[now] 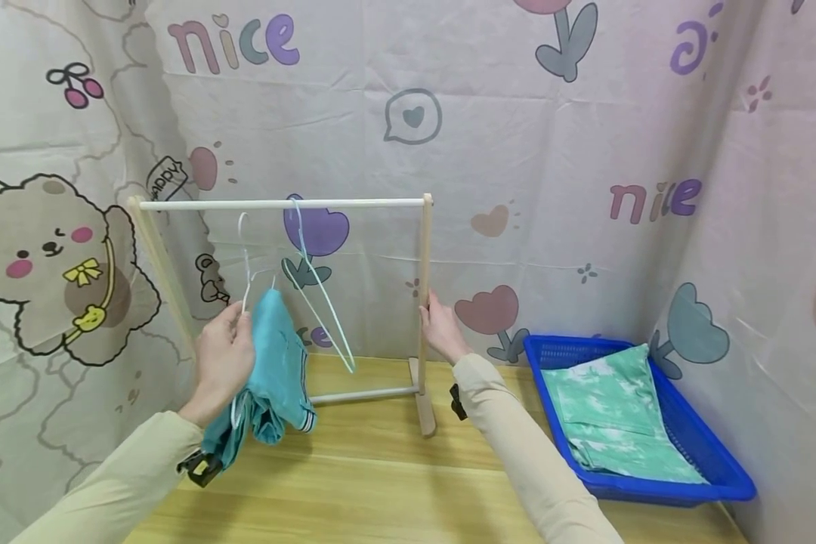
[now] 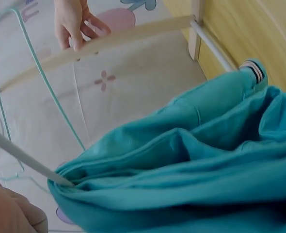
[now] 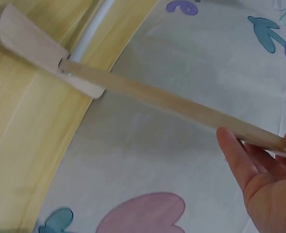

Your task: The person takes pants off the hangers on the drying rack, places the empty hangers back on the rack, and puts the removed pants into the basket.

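Note:
My left hand pinches a white clothes hanger just below its hook. Over that hanger hangs a folded teal garment with a striped trim at one end. The hook stands upright, close to the top rail of a small wooden clothes rack. My right hand holds the rack's right post, fingers on one side and thumb near the other, as the right wrist view shows. A bare mint-green hanger hangs on the rail, right of the garment.
At the right, a blue plastic basket contains a folded green-and-white tie-dye cloth. The rack's foot and lower bar are at the wooden table. Printed curtains surround the back and sides.

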`<state>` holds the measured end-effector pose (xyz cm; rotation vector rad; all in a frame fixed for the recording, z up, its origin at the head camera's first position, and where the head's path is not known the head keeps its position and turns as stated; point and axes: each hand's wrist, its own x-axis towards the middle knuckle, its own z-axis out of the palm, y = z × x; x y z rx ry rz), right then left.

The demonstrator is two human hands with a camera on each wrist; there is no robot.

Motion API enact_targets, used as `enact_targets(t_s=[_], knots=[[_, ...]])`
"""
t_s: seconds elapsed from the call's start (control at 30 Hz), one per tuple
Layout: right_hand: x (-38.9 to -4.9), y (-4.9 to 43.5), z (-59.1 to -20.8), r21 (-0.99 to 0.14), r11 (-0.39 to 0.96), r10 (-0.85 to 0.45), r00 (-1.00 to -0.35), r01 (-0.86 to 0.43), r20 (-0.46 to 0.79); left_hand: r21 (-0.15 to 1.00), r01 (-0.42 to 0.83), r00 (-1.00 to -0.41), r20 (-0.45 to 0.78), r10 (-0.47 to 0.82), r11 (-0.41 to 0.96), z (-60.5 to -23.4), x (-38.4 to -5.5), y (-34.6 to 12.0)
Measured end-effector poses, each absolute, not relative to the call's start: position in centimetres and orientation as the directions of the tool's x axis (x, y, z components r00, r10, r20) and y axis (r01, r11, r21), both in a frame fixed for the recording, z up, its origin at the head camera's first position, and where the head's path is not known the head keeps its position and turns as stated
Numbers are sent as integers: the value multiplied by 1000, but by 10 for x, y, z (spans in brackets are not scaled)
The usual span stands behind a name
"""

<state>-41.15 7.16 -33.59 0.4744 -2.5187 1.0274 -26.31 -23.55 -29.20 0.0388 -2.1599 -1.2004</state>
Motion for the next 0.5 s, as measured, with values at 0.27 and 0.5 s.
enact_targets(t_s=[0.27,0.5], knots=[[-399,62,-337,-738,550,100,-846,-391,524,840,292,-791,481,-377,458,-290,-262,-211],[-393,55,-350,-607,638,100,-730,-474,676,881,280,-818,427,-384,382,-291,-264,-197]])
